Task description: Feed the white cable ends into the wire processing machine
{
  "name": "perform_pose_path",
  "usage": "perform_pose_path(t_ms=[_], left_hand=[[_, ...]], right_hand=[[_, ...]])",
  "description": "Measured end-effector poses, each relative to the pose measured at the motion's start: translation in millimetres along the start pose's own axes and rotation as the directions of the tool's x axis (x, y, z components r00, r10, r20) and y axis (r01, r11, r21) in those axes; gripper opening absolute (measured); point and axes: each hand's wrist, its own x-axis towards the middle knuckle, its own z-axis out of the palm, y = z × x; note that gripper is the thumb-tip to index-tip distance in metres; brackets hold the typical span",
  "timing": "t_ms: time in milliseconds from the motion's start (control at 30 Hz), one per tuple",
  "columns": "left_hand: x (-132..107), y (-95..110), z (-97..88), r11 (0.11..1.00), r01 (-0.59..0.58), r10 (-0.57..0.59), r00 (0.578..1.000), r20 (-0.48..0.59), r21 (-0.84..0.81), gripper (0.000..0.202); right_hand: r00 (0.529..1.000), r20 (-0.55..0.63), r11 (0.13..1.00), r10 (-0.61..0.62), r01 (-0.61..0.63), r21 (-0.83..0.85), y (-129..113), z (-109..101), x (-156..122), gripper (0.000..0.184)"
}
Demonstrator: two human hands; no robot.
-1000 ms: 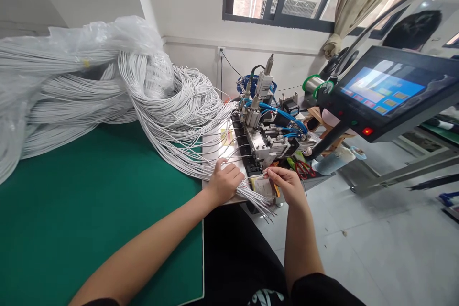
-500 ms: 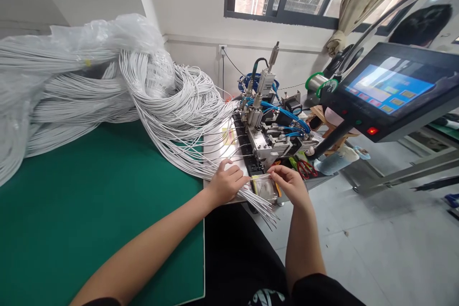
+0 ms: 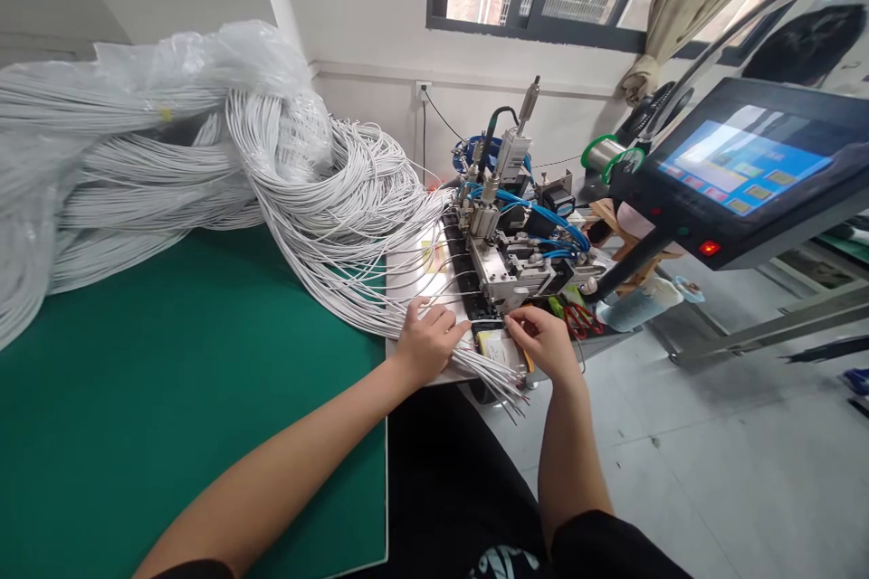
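One white cable (image 3: 486, 321) runs between my two hands at the front of a small bench machine (image 3: 499, 262). My left hand (image 3: 429, 342) pinches this cable with thumb and forefinger, its other fingers bent over the white plate. Near the cable's right end, my right hand (image 3: 539, 339) is closed on it at the fingertips. Below my left hand, a bunch of loose white cables (image 3: 492, 373) reaches over the plate's edge, with bare reddish tips. A clear box with a yellow edge (image 3: 501, 351) sits just under the held cable.
A large heap of white cables (image 3: 339, 190), partly in plastic, lies on the green table (image 3: 204, 380). To the right, a touch screen (image 3: 747, 167) on an arm overhangs the floor. Behind the machine is a wire spool (image 3: 607, 156); red-handled scissors (image 3: 582, 321) lie beside it.
Both hands have moved slightly up toward the machine, bringing the held cable from above the clear box to the machine's front edge. The view has shifted a little.
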Motion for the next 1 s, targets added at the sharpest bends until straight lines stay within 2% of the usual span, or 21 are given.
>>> perform_pose_path(t_ms=[100, 233, 467, 600, 767, 1000], left_hand=[[0, 0, 0.6, 1.000, 0.008, -0.007, 1.000, 0.016, -0.008, 0.027], [0, -1, 1.5, 1.000, 0.014, -0.013, 0.999, 0.033, -0.022, 0.031], [-3, 0, 3.9, 0.991, 0.128, -0.123, 0.981, 0.150, -0.028, 0.040], [-3, 0, 5.3, 0.987, 0.159, -0.152, 0.969, 0.193, -0.018, 0.042], [-3, -1, 6.5, 0.988, 0.152, -0.143, 0.967, 0.209, -0.031, 0.044], [-3, -1, 6.5, 0.983, 0.176, -0.162, 0.963, 0.216, -0.048, 0.040]], right_hand=[[0.999, 0.014, 0.992, 0.050, -0.051, 0.119, 6, 3, 2, 0.023], [0.994, 0.020, 0.974, 0.107, -0.109, 0.199, 15, 8, 6, 0.025], [0.990, 0.014, 0.923, 0.140, -0.136, 0.360, 31, 23, 13, 0.023], [0.988, 0.078, 0.855, 0.133, -0.154, 0.496, 34, 28, 15, 0.024], [0.973, 0.174, 0.796, 0.151, -0.224, 0.562, 39, 30, 17, 0.028], [0.926, 0.216, 0.609, 0.308, -0.367, 0.703, 48, 44, 18, 0.021]])
